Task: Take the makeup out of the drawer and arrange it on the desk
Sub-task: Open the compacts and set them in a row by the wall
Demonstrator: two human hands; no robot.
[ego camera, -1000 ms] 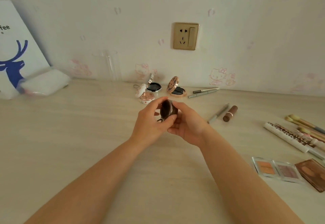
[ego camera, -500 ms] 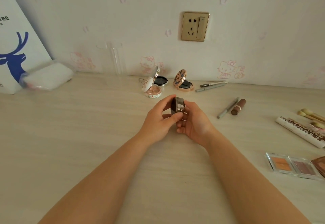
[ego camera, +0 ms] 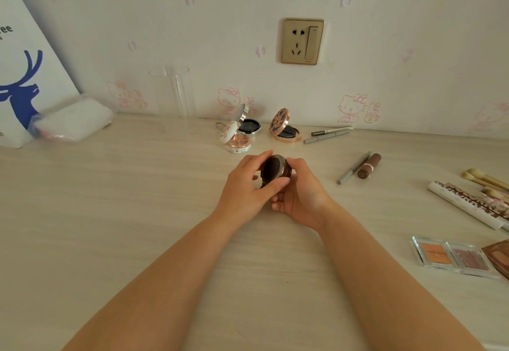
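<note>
- Both your left hand (ego camera: 245,188) and right hand (ego camera: 300,193) pinch the small brown compact (ego camera: 275,170), raised above the desk (ego camera: 110,213).
- It looks light, rigid and smooth; grip its rim, not the hinged lid.

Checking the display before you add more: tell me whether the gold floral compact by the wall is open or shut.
Open. The gold floral compact has its patterned lid tilted up off the base, with a dark pad showing inside.

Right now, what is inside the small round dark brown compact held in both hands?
The small round dark brown compact shows only its dark face; left-hand fingers cover its lower edge, so any contents stay unseen.
</note>
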